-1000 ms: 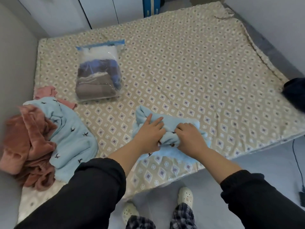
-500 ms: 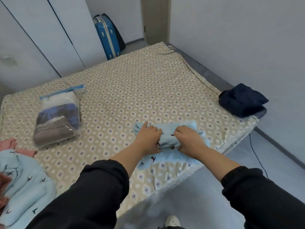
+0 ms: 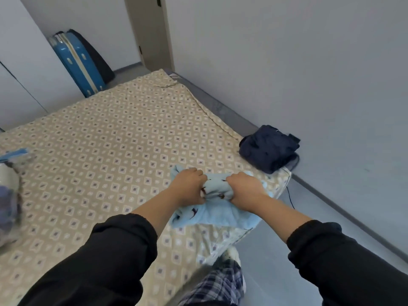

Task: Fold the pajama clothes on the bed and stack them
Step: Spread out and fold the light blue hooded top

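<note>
Light blue pajama piece (image 3: 217, 215) has shifted right since a second ago and is now at the bed's (image 3: 110, 151) near right corner. Left hand (image 3: 190, 187) and right hand (image 3: 244, 188) each have a tight grip bunched into it. Its loose flap hangs over the mattress edge, so I reckon it could unfold or slide to the floor. Navy pile (image 3: 268, 149) sits close on the right, with loads of open bed to the left.

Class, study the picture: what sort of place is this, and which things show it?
Probably a home bedroom: a bed with a beige diamond-patterned sheet, a blue hard-shell suitcase standing against the far wall, and a light blue bird-print pajama garment gripped by the left hand and right hand.
</note>
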Tool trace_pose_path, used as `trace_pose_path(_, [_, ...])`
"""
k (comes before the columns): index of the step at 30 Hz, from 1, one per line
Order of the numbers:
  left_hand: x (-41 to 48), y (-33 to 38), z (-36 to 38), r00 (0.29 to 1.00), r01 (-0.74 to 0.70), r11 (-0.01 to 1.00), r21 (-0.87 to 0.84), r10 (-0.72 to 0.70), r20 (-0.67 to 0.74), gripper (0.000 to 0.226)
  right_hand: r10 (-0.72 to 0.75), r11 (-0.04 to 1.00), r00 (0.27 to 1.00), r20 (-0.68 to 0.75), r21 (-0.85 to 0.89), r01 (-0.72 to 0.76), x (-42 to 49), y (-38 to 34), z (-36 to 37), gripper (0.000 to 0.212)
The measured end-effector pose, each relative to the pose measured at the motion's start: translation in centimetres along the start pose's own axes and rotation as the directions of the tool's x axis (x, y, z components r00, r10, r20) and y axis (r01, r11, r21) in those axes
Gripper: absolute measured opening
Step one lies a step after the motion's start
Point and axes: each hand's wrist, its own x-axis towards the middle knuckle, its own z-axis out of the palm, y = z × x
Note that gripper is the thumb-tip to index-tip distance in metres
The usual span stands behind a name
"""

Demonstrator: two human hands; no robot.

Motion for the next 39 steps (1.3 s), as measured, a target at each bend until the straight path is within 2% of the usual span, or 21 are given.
trace_pose_path(6, [15.3, 0.1, -1.0, 1.000, 0.012, 0.991, -0.135, -0.009, 0.023, 0.039, 0.058, 0.998, 0.995, 0.076, 0.023, -0.060, 7.7, 13.5, -2.8, 0.024])
trace_pose_path(9, [21.8, 0.6, -2.2, 1.000, 0.005, 0.992, -0.128, -0.004, 0.008, 0.037, 0.101, 0.994, 0.991, 0.087, 0.036, -0.105, 10.5, 19.6, -3.8, 0.024])
trace_pose_path(13, [28.7, 1.0, -3.2, 0.999, -0.021, 0.996, -0.087, 0.025, 0.046, 0.057, 0.085, 0.989, 0.993, 0.082, 0.112, -0.094, 13.4, 26.0, -4.0, 0.022])
trace_pose_path(16, [32.9, -0.2, -3.3, 0.999, 0.025, 0.998, -0.056, -0.022, 0.044, 0.067, 0.016, 0.987, 0.999, 0.040, 0.160, -0.022, 16.7, 29.4, -3.8, 0.023])
trace_pose_path(20, [38.5, -2.9, -2.5, 0.986, 0.164, 0.986, 0.010, -0.164, 0.020, 0.046, -0.182, 0.980, 0.983, -0.001, 0.083, 0.182, 24.0, 34.0, -3.7, 0.018])
trace_pose_path(24, [45.7, -5.5, -0.6, 0.923, 0.385, 0.923, 0.001, -0.385, 0.019, 0.038, -0.371, 0.928, 0.927, 0.057, -0.028, 0.373, 34.3, 39.1, -3.3, 0.027])
trace_pose_path(28, [52.2, -8.1, 2.1, 0.856, 0.516, 0.857, 0.004, -0.516, 0.011, 0.034, -0.484, 0.861, 0.872, 0.072, -0.135, 0.490, 42.8, 42.4, -0.7, 0.037])
trace_pose_path(30, [54.1, -9.3, 4.0, 0.842, 0.539, 0.841, 0.049, -0.538, -0.043, 0.033, -0.523, 0.836, 0.852, 0.024, -0.177, 0.519, 45.8, 43.3, 1.6, 0.044])
trace_pose_path(31, [54.9, -9.9, 5.3, 0.829, 0.555, 0.830, 0.057, -0.547, -0.114, 0.032, -0.538, 0.829, 0.843, -0.003, -0.182, 0.529, 47.0, 43.5, 3.1, 0.046])
trace_pose_path(33, [56.0, -10.2, 8.2, 0.809, 0.578, 0.813, 0.071, -0.561, -0.175, 0.034, -0.553, 0.827, 0.832, -0.040, -0.150, 0.542, 48.4, 44.0, 7.0, 0.044])
trace_pose_path(34, [56.4, -9.9, 10.0, 0.818, 0.574, 0.815, 0.070, -0.569, -0.089, 0.036, -0.564, 0.822, 0.826, -0.014, -0.112, 0.559, 48.5, 44.4, 9.2, 0.043])
trace_pose_path(35, [56.5, -9.2, 11.7, 0.823, 0.560, 0.827, 0.050, -0.562, 0.076, 0.039, -0.579, 0.810, 0.813, 0.051, -0.076, 0.582, 48.3, 44.8, 11.4, 0.043])
trace_pose_path(36, [56.4, -8.6, 13.4, 0.818, 0.524, 0.852, 0.021, -0.509, 0.268, 0.044, -0.596, 0.791, 0.788, 0.154, -0.054, 0.610, 48.0, 45.4, 13.5, 0.043])
trace_pose_path(37, [56.2, -7.9, 15.1, 0.810, 0.475, 0.880, -0.022, -0.427, 0.402, 0.047, -0.604, 0.773, 0.749, 0.273, -0.030, 0.634, 47.4, 46.1, 15.1, 0.040])
trace_pose_path(38, [55.9, -7.3, 16.1, 0.805, 0.454, 0.887, -0.083, -0.368, 0.466, 0.047, -0.601, 0.768, 0.717, 0.353, 0.009, 0.640, 46.9, 47.0, 16.6, 0.035])
trace_pose_path(39, [55.5, -6.8, 16.7, 0.823, 0.485, 0.854, -0.188, -0.374, 0.428, 0.045, -0.604, 0.774, 0.702, 0.378, 0.066, 0.630, 46.5, 47.9, 17.5, 0.030])
